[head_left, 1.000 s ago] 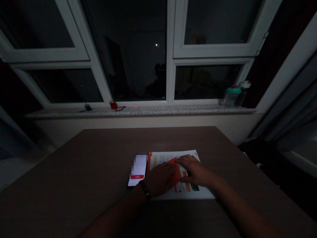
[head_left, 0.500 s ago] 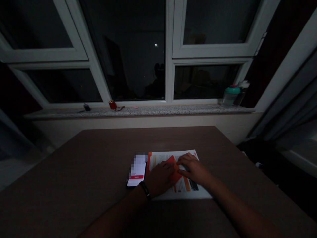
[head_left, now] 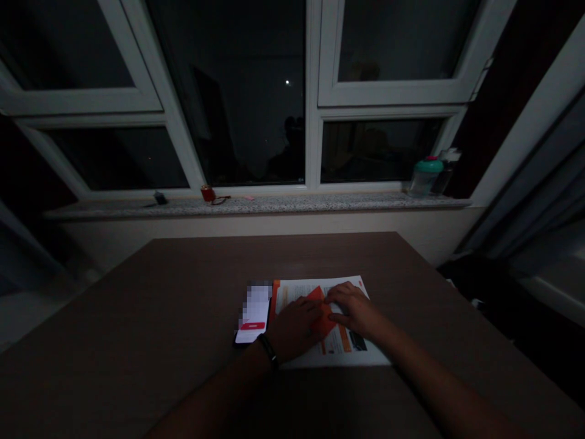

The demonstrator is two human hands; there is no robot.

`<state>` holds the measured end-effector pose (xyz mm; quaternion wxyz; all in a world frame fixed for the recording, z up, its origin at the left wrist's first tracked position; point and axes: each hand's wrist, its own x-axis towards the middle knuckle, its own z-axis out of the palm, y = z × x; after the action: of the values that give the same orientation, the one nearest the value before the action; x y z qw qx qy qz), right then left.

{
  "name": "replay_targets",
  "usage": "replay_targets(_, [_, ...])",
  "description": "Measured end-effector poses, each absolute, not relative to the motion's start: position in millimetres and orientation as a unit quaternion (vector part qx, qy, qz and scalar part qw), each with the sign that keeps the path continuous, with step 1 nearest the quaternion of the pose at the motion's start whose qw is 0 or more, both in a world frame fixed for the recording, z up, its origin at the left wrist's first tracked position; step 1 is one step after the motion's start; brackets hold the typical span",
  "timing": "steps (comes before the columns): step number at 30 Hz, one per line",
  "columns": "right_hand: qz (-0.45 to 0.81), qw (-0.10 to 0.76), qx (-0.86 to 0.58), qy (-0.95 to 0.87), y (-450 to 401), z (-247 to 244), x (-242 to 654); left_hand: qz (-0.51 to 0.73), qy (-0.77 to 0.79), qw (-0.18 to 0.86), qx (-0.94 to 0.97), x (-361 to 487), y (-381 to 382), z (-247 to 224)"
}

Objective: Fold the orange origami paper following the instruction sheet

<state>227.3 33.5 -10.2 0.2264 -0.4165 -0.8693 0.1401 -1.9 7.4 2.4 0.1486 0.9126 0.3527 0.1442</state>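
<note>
A folded orange-red paper (head_left: 325,325), pointed at its top, lies on a printed booklet (head_left: 361,360) with white, orange and dark areas. My left hand (head_left: 295,329), with a dark band at the wrist, covers the left part of the paper and holds it down with bent fingers. From the right, my right hand (head_left: 354,308) reaches onto the paper's right edge; its index finger and thumb touch it, a small gap between them. The fingertips of both hands nearly meet there. Folds beneath the fingers are hidden.
Just left of the booklet lies a phone (head_left: 256,314) with a lit screen, partly pixelated. All this rests on a brown table (head_left: 183,286). Behind it, a speckled windowsill (head_left: 283,203) bears a teal-lidded bottle (head_left: 426,177), another bottle, and a small red object (head_left: 208,194).
The fingers of my right hand have shifted slightly left along the orange-red paper, closer to my left fingertips. My left hand stays nearly in place.
</note>
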Motion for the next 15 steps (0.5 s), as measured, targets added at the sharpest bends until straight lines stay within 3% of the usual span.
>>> replay_targets(15, [0.128, 0.227, -0.441, -0.859, 33.4, -14.6, 218.0, 0.139, 0.366, 0.146, 0.908, -1.5, 6.9, 4.2])
